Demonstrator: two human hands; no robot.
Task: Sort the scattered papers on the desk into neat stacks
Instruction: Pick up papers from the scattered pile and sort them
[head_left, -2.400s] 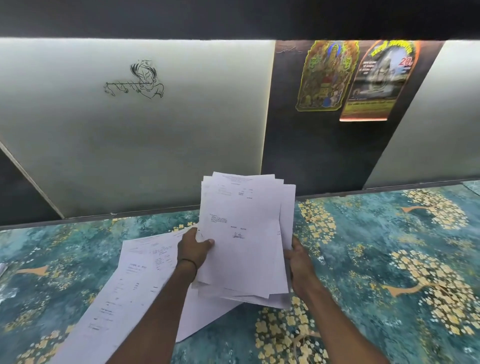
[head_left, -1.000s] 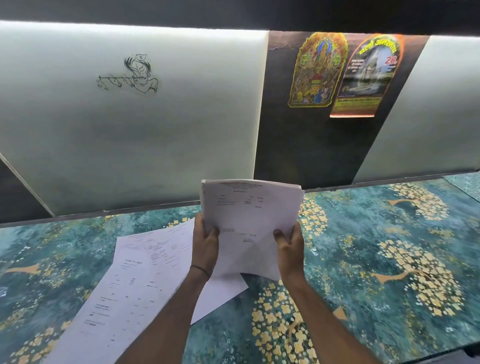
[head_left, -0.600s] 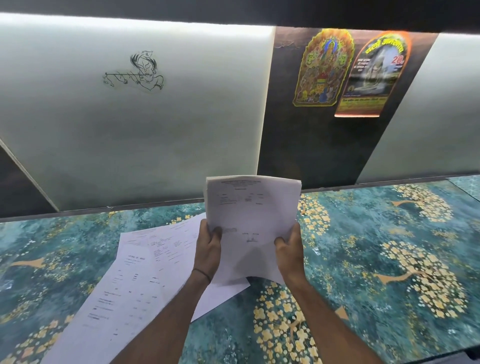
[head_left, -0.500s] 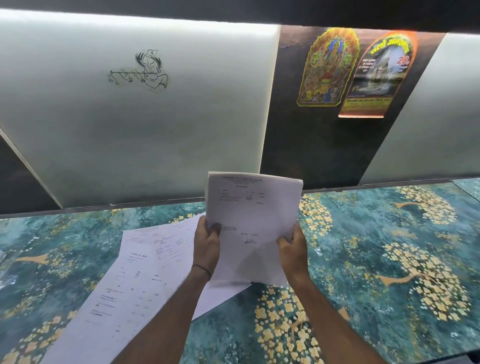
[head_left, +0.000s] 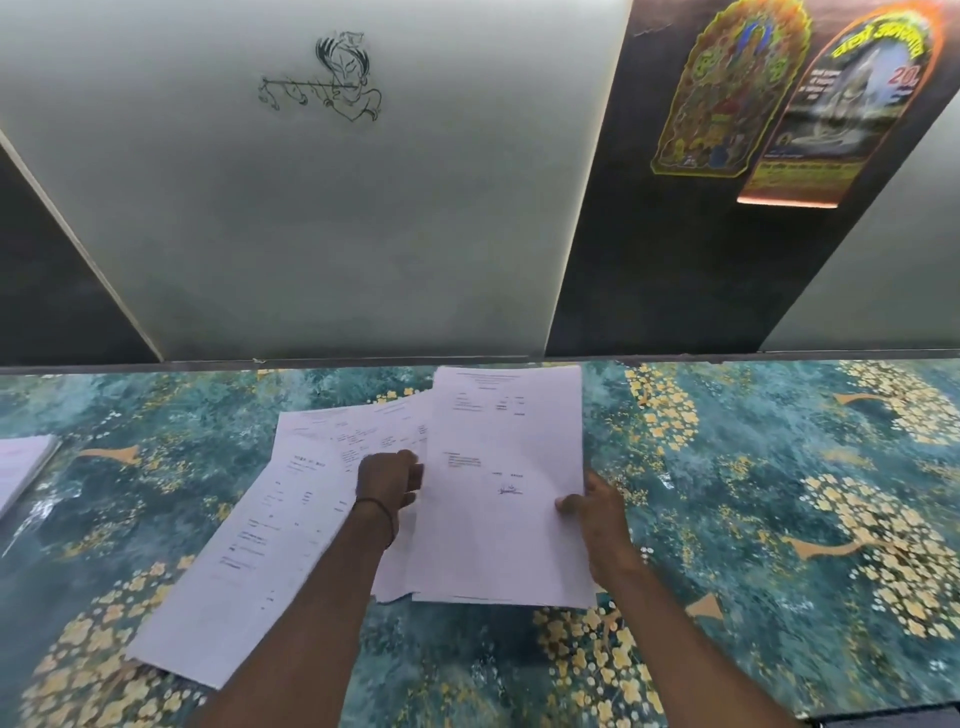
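held stack (head_left: 504, 493): squared bundle of printed sheets, centre of frame, low over the desk (head_left: 779, 493); can't tell if it touches; its lower left corner overlaps the loose sheets (head_left: 244, 561)
right hand (head_left: 602, 514): thumb on top of the bundle's right edge, fingers hidden beneath it, pinching it
left hand (head_left: 387, 483): fingers curled at the bundle's left edge, looks like a grip
loose sheets: fanned crooked, left of centre, flat on the desk, partly under the left forearm
side stack (head_left: 21, 467): far left edge of frame, only a corner shows, looks tidy
done: one bundle squared, by the look of it; side stack probably sorted
left: set the bundle down, then gather and square the fanned sheets; roughly halfway, I'd say
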